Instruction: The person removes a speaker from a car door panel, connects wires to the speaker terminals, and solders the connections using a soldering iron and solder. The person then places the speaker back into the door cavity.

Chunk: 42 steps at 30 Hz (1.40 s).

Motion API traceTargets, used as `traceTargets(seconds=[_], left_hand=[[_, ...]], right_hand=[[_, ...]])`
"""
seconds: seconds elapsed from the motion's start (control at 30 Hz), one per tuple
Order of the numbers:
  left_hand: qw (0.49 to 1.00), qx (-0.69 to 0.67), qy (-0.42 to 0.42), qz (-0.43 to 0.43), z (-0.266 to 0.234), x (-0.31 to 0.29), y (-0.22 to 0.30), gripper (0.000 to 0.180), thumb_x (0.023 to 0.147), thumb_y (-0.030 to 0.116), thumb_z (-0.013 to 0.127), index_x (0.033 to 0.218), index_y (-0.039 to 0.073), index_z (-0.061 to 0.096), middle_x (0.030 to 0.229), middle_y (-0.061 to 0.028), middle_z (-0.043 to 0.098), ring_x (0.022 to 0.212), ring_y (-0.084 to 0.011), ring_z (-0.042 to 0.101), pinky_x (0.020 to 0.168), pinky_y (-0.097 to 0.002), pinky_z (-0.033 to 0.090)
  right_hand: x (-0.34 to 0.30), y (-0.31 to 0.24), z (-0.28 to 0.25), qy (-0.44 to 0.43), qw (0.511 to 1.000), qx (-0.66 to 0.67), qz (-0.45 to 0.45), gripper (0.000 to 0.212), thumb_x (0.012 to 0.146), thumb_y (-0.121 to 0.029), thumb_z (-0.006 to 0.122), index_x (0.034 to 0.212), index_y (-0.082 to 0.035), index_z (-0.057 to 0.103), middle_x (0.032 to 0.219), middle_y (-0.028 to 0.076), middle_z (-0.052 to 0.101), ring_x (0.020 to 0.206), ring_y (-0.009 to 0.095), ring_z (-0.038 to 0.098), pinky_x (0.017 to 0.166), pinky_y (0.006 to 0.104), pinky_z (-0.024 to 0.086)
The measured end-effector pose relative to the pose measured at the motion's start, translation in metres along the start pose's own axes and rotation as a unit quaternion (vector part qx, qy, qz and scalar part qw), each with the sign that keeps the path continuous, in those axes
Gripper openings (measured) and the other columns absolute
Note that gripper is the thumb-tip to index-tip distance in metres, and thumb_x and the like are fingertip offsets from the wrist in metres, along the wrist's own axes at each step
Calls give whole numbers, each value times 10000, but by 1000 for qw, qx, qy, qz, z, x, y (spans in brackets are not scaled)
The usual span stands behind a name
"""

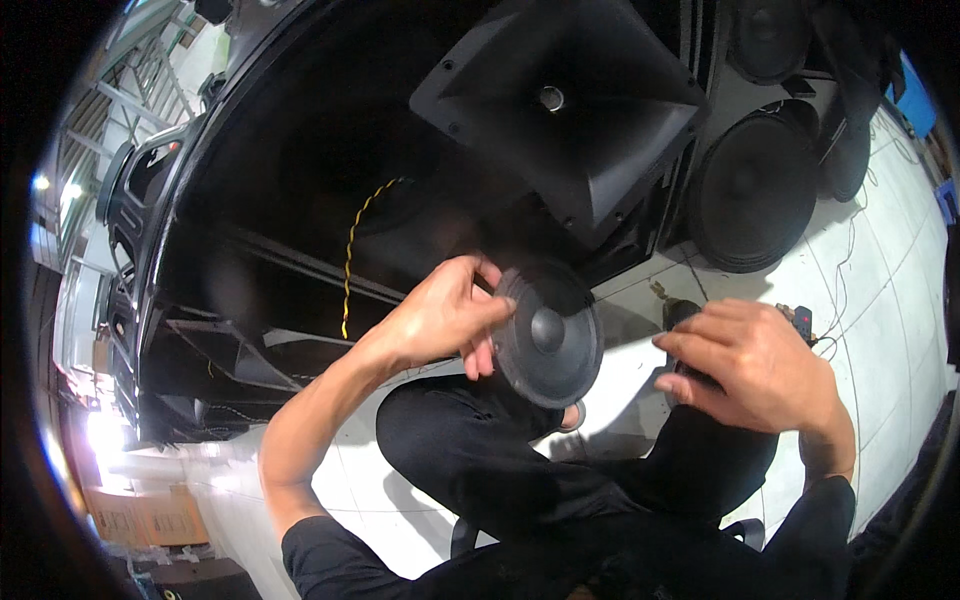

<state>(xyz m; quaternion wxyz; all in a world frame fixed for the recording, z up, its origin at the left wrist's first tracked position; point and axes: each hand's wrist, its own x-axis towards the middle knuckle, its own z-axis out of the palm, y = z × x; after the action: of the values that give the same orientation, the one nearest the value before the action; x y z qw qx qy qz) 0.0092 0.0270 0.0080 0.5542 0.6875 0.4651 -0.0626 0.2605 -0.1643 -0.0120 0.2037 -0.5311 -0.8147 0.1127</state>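
Note:
My left hand [450,318] has its thumb and fingers at the left rim of a round black speaker driver [548,335]. The driver is tilted up, its cone and domed centre facing me, above my crossed legs. My right hand [745,362] is to the right of it, over my right knee, with curved fingers and the thumb apart. Just beyond those fingertips is a dark rounded object [682,314], partly covered by the hand; its kind is not clear. A large black speaker cabinet [270,180] stands in front of me, with a square horn [560,110] at its upper right.
A yellow-and-black twisted wire [349,265] hangs from the cabinet's dark opening. Further right, another large round speaker [752,190] stands near the cabinet. A small dark thing with a red spot [804,320] and thin cables lie on the white tiled floor [880,340]. A cardboard box [150,515] is at lower left.

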Motion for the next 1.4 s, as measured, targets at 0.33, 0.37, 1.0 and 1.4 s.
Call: traceTargets(seconds=[0.33, 0.37, 1.0, 1.4], left_hand=[[969, -219, 83, 75, 22, -126, 20, 383, 979, 112, 609, 1176, -104, 363, 622, -192, 652, 479, -256, 684, 430, -329, 576], [966, -230, 88, 83, 22, -134, 22, 389, 979, 120, 611, 1173, -107, 361, 623, -193, 654, 483, -260, 686, 430, -331, 576], [879, -301, 197, 312, 55, -199, -4, 525, 1028, 511, 558, 1039, -13, 583, 582, -41, 522, 457, -93, 475, 436, -239, 387], [720, -303, 384, 492, 157, -109, -57, 1187, 707, 417, 940, 1519, -10, 187, 1475, -211, 321, 1415, -316, 358, 1150, -483, 335]], right_hand=[[-8, -62, 35, 221, 965, -11, -142, 650, 758, -474, 863, 1151, 19, 704, 1118, 221, 725, 1122, 374, 691, 916, 480, 574], [-10, -67, 40, 278, 946, -26, -164, 626, 763, -449, 869, 1140, 24, 706, 1098, 232, 731, 1103, 383, 702, 908, 489, 580], [22, -119, -34, 455, 872, 94, -155, 239, 1014, -157, 601, 1085, 58, 677, 940, 146, 741, 869, 213, 720, 815, 296, 553], [44, -66, 21, 468, 710, 523, -57, 332, 1036, -270, 616, 1130, 42, 678, 1004, 49, 703, 873, 81, 607, 810, 222, 454]])
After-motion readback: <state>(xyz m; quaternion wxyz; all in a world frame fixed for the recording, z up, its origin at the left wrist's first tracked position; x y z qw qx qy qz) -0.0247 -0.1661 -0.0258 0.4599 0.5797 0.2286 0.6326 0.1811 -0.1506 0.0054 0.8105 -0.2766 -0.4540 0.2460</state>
